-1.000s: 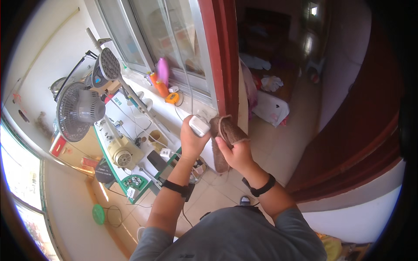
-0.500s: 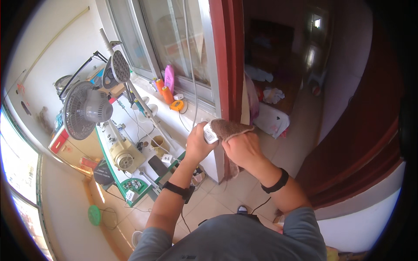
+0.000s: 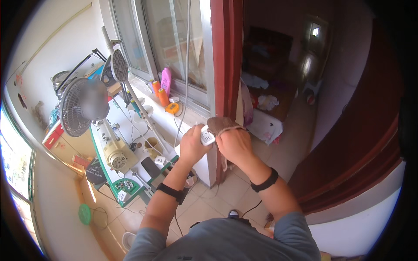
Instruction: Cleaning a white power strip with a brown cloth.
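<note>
In front of my chest, my left hand (image 3: pixel 193 145) is closed around a white power strip (image 3: pixel 207 138). One end of it, with dark slots, shows past my fingers; the rest is hidden by the hand. A brown cloth (image 3: pixel 223 124) is bunched in my right hand (image 3: pixel 235 145), whose fingers are curled into it. The cloth lies against the upper right edge of the power strip, and part of it hangs below my right hand. Black bands circle both my wrists.
To the left, a sewing machine (image 3: pixel 119 157) sits on a green-edged table (image 3: pixel 114 186), beside a grey fan (image 3: pixel 78 106). Orange thread spools (image 3: pixel 163 97), a pink bottle (image 3: pixel 166 79) and a yellow tape measure (image 3: pixel 173 108) stand on the window ledge. A red door frame (image 3: pixel 226 65) rises just beyond my hands.
Both hands have shifted slightly left in the view, still holding the power strip and the cloth. The cloth looks more bunched and less spread out to the right. The surroundings have shifted slightly too.
</note>
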The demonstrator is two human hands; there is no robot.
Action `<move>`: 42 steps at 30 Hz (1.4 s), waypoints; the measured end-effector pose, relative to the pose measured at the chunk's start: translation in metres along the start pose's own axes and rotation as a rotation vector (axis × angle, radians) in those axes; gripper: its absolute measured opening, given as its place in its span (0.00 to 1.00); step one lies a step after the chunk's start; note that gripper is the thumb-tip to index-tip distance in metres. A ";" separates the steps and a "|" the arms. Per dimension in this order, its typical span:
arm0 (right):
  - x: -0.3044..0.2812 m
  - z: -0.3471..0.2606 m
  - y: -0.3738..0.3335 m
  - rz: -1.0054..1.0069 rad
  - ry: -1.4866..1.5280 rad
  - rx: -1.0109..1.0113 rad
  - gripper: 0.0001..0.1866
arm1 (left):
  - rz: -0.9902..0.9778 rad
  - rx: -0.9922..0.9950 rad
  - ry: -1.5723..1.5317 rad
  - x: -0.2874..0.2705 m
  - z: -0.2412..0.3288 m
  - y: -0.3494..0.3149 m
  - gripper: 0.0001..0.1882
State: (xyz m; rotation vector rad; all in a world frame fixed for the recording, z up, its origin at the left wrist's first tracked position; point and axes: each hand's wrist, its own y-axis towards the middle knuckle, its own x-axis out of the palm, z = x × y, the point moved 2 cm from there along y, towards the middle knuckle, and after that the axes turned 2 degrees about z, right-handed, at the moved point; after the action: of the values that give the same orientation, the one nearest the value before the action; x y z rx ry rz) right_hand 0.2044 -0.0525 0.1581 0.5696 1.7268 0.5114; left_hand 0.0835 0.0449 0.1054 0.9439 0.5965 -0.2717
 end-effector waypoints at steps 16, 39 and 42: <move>-0.016 0.001 -0.013 0.300 0.747 0.123 0.14 | 0.002 -0.205 -0.285 -0.025 0.003 0.021 0.30; -0.039 -0.013 -0.017 0.013 0.447 -0.006 0.17 | 0.003 -0.186 -0.379 -0.027 0.013 0.015 0.33; -0.036 -0.019 -0.018 0.083 0.269 -0.058 0.20 | -0.028 -0.220 -0.374 -0.025 0.017 0.012 0.34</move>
State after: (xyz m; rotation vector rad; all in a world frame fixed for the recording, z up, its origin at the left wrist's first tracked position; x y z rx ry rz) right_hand 0.1906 -0.0895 0.1788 0.5517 1.9411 0.7219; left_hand 0.0750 0.0369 0.1364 0.6504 0.2880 -0.3888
